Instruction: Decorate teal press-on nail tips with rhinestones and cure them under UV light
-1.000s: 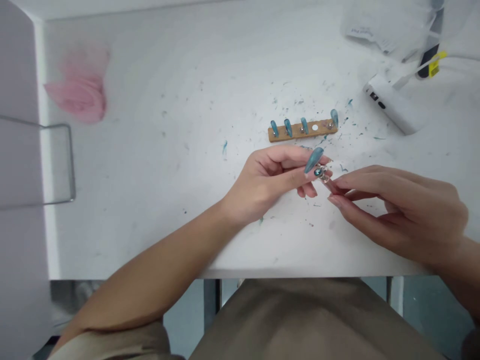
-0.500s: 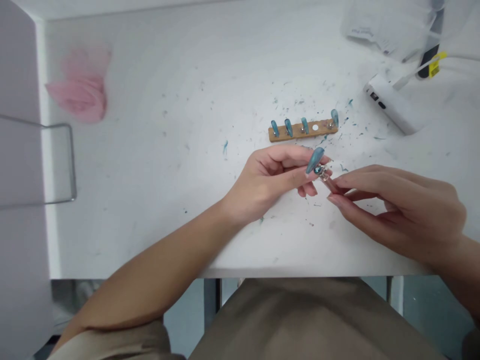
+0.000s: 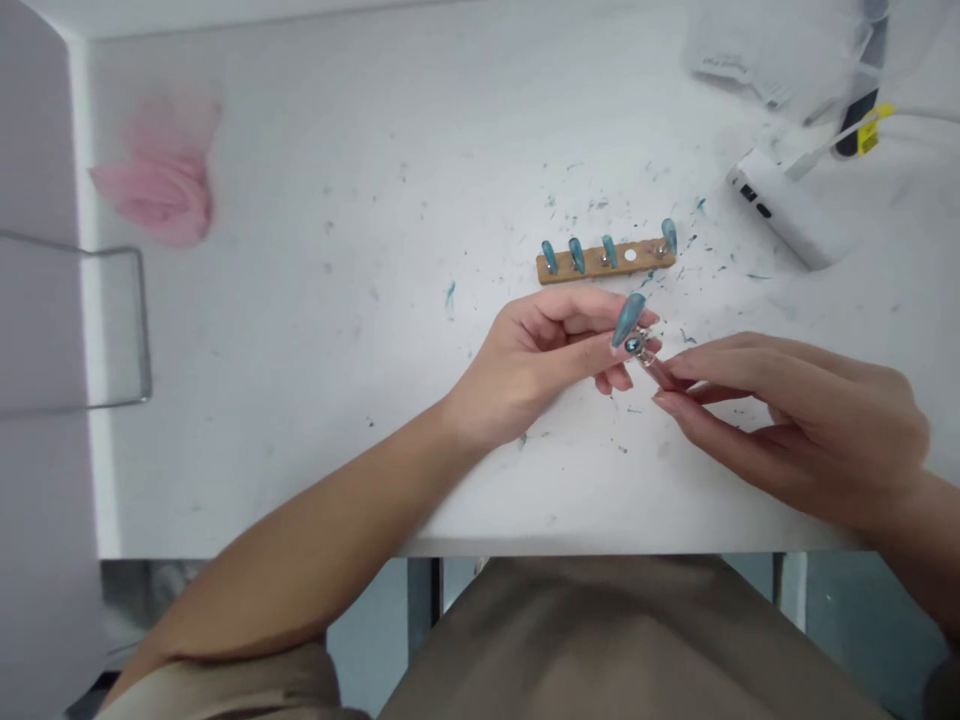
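Observation:
My left hand (image 3: 551,345) pinches a glossy blue-teal, almond-shaped false nail (image 3: 629,318) between thumb and fingers. Its wide end sits by the thumb tip; whatever bears it underneath is hidden. The thumb and fingertips of my right hand (image 3: 802,415) grip a short pinkish stick (image 3: 657,373) with a shiny, round, dark-centred end. That end is close beside the nail's base; whether they touch I cannot tell. Beyond my left hand lies a narrow brown nail stand (image 3: 553,274) carrying several similar blue nails (image 3: 577,255), with a white round spot in one gap.
Blue flecks lie scattered over the white table (image 3: 315,300). A white device (image 3: 787,215) with a cable is at the right, below clear plastic packets (image 3: 750,50). Crumpled pink cloth-like material (image 3: 161,195) lies at the far left, near a metal wire frame (image 3: 144,330).
The nail and the stick's round end have shifted very slightly left. My right hand has moved a little left with them; both grips look the same.

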Available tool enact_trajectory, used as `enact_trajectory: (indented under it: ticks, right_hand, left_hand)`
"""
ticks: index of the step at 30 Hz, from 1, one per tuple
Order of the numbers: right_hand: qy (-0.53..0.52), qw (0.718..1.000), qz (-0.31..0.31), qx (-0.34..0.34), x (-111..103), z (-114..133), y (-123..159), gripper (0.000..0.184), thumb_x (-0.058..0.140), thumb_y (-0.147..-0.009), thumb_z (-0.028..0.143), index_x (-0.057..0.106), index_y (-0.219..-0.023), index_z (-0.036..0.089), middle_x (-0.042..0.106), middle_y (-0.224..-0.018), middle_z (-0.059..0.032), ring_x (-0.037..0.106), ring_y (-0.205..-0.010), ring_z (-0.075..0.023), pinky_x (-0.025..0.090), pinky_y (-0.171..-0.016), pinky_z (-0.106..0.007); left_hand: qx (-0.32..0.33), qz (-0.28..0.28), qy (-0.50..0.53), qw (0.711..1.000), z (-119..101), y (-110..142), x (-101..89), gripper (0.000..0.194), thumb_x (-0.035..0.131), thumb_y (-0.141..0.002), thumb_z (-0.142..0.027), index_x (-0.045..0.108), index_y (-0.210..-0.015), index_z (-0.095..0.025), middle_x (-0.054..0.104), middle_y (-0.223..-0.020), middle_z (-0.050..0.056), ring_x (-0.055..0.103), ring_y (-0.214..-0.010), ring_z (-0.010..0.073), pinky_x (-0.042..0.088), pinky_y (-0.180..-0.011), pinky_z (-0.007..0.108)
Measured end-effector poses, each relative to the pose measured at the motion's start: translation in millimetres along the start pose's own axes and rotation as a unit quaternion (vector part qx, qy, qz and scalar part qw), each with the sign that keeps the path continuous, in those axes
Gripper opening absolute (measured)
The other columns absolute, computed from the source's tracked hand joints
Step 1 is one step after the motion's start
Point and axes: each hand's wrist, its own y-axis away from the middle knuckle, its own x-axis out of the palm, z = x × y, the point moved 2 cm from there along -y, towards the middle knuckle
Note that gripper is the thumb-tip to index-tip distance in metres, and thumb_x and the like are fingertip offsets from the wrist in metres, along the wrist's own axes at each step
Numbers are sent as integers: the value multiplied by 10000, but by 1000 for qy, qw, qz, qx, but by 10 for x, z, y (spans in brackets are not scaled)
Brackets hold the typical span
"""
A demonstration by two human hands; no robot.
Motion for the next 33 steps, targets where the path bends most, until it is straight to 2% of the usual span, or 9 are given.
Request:
enact_trajectory:
  ticks: [4, 6, 8, 12, 14, 18, 24, 29, 33]
  right_hand:
    - [-5, 999, 23, -41, 6, 2, -1, 38, 655, -1103, 180, 623, -1112, 198, 772, -1068, 41, 731, -811, -26, 572, -709, -179]
    - [-3, 998, 28, -49, -5, -1, -5, 41, 654, -1101, 176, 621, -1108, 197, 774, -1077, 32, 741, -843, -38, 588, -741, -185]
    - [1, 999, 24, -44, -23, -4, -6, 63, 669, -1091, 169, 630, -1127, 203, 776, -1075, 36, 743, -827, -39, 591, -725, -186]
    - [-3, 1000, -4, -15, -49, -6, 0, 102, 695, -1075, 161, 637, -1144, 209, 775, -1043, 47, 729, -754, -27, 574, -659, -184]
    - [-8, 1000, -18, -4, -46, -5, 2, 111, 713, -1065, 158, 639, -1131, 207, 774, -1046, 47, 731, -757, -27, 581, -657, -184]
    - [-22, 999, -25, 5, -26, -13, -4, 104, 721, -1056, 153, 651, -1106, 210, 773, -1055, 43, 740, -787, -36, 646, -716, -167]
    - [-53, 998, -27, 37, -21, -53, 17, 119, 733, -1038, 134, 683, -1115, 210, 770, -1078, 40, 743, -846, -38, 694, -818, -152]
    - [-54, 998, -26, 27, -18, -48, 16, 158, 739, -1035, 125, 670, -1150, 210, 768, -1092, 43, 738, -853, -25, 680, -820, -137]
    - [-30, 999, -26, 10, -31, -36, 2, 127, 739, -1041, 138, 659, -1118, 200, 769, -1058, 39, 734, -809, -32, 642, -720, -169]
  left_hand:
    - [3, -26, -1, 1000, -2, -9, 13, 102, 958, -885, -280, 891, -961, -263, 874, -960, -27, 804, -787, 81, 642, -657, 135]
    - [2, -29, 3, 1000, -1, -10, 20, 100, 955, -888, -275, 887, -958, -257, 870, -951, -33, 788, -757, 63, 646, -665, 133]
    - [1, -28, 12, 1000, 6, -5, 18, 87, 940, -905, -260, 881, -969, -258, 870, -966, -45, 777, -717, 44, 652, -673, 132]
    - [1, -32, 30, 999, 18, 6, -4, 92, 933, -910, -248, 854, -958, -245, 874, -1018, -50, 823, -762, 74, 649, -652, 139]
    - [-11, -30, 30, 999, 22, 3, -16, 141, 948, -894, -264, 830, -958, -220, 870, -997, -41, 809, -706, 72, 652, -658, 152]
    - [-12, -26, 24, 999, 25, -5, -34, 179, 955, -883, -254, 806, -974, -214, 859, -980, -40, 791, -682, 67, 652, -670, 159]
    - [8, -34, 0, 999, 28, 21, -28, 156, 940, -905, -284, 884, -1048, -255, 867, -1201, -9, 758, -699, 37, 676, -740, 172]
    - [10, -30, 4, 999, 21, 8, -6, 122, 959, -882, -283, 894, -983, -263, 874, -1086, -24, 736, -665, 29, 658, -699, 155]
    - [22, -10, 16, 1000, 18, -15, 3, 117, 945, -891, -224, 882, -979, -267, 854, -956, -61, 728, -666, 17, 635, -667, 124]
